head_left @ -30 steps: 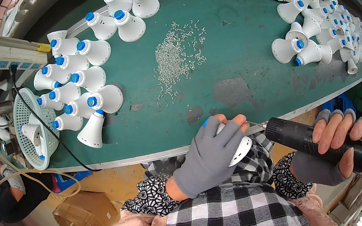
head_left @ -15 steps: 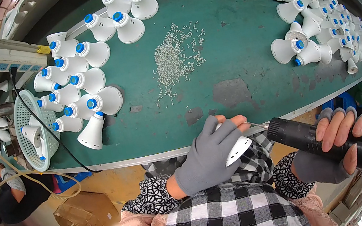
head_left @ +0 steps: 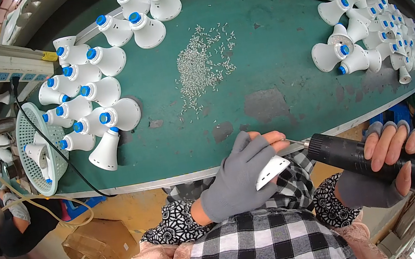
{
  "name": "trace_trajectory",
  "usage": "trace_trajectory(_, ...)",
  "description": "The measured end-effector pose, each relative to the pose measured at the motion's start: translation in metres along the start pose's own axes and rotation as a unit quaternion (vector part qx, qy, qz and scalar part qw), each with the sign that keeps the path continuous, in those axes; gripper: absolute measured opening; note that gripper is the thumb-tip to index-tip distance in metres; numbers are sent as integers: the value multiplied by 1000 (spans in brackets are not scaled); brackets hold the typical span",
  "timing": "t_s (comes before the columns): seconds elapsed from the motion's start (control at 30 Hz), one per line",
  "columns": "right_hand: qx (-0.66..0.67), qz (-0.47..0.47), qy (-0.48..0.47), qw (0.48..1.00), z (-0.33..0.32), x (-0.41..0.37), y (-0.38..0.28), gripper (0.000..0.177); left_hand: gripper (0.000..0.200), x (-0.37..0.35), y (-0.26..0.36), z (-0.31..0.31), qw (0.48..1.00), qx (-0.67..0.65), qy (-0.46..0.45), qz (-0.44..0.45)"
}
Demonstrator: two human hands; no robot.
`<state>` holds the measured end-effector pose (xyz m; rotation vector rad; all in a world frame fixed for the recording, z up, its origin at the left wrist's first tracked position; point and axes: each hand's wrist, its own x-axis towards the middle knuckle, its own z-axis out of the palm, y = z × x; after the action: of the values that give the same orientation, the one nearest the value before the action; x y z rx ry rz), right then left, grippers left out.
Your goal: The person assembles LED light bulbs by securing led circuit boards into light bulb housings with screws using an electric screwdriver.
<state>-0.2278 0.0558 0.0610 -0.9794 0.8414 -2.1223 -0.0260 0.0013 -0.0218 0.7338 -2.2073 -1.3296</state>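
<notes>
My left hand (head_left: 245,173), in a grey fingerless glove, is closed around a white plastic housing (head_left: 272,172) just off the table's front edge. Only the slotted rim of the housing shows below the fingers; the rest is hidden. My right hand (head_left: 384,171), gloved the same way, grips a black electric screwdriver (head_left: 344,153) lying nearly level. Its thin bit (head_left: 296,142) points left and its tip is at the fingertips of my left hand. Whether a screw sits on the tip is too small to tell.
Loose small screws (head_left: 200,70) lie heaped mid-table. White housings with blue caps (head_left: 120,115) stand at left, and many more (head_left: 355,60) at right. A pale green basket (head_left: 31,159), a power strip (head_left: 13,68) and a black cable (head_left: 68,166) are at left. Another person (head_left: 20,226) sits far left.
The housing in my left hand has turned slightly, its rim shifting a little up. The screwdriver stays almost in place at the left fingertips.
</notes>
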Motion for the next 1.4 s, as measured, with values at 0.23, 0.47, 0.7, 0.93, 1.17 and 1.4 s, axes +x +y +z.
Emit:
trace_trajectory(0.23,9,-2,2,1000,-4,1,-1,23,57,2,2,-1,1000,-19,19,1)
trace_trajectory(0.47,-3,5,34,999,-10,2,-1,31,57,2,-1,1,1000,-7,9,16)
trace_trajectory(0.7,25,28,72,997,-8,8,7,27,48,3,-7,2,999,-4,24,23)
trace_trajectory(0.93,20,-30,72,997,-10,1,2,25,39,0,-13,4,957,-245,78,-135)
trace_trajectory(1.17,-35,-9,103,994,13,-16,-14,42,36,3,-7,7,878,-377,138,-262)
trace_trajectory(1.4,-34,-42,76,996,20,-29,-8,37,26,3,-3,12,854,-396,166,-295)
